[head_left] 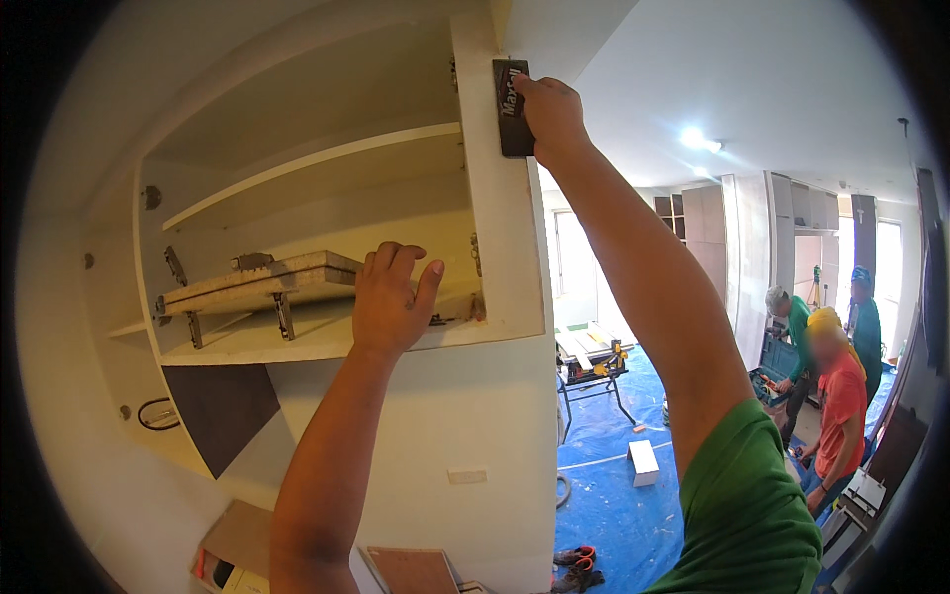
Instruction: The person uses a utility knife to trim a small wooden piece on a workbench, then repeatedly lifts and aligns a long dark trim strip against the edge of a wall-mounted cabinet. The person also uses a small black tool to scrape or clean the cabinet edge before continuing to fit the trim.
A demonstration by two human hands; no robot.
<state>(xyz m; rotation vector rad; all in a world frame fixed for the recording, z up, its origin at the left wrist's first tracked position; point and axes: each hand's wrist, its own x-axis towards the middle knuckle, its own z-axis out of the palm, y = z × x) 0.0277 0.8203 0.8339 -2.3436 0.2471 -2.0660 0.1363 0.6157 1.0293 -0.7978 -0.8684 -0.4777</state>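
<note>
High on the right upright of an open white wall cabinet [315, 137], my right hand [549, 114] grips a black, flat rectangular tool [515, 139] with printing on it, pressed against the cabinet's face near the top. My left hand [391, 302] is raised at the cabinet's lower front, fingers spread, beside the end of two stacked boards [257, 287] with metal hinges on them; whether it touches them I cannot tell. The boards lie slightly tilted inside the lower compartment. More hinges are fixed to the cabinet's sides, and a dark panel [228, 416] is below its left end.
Right, beyond the cabinet, three people [831, 416] work by a tool case [777, 356]. A table saw [594, 356] stands on blue floor sheeting [614, 515], with a white block [643, 463] and shoes [579, 564]. Loose boards [416, 569] are below me.
</note>
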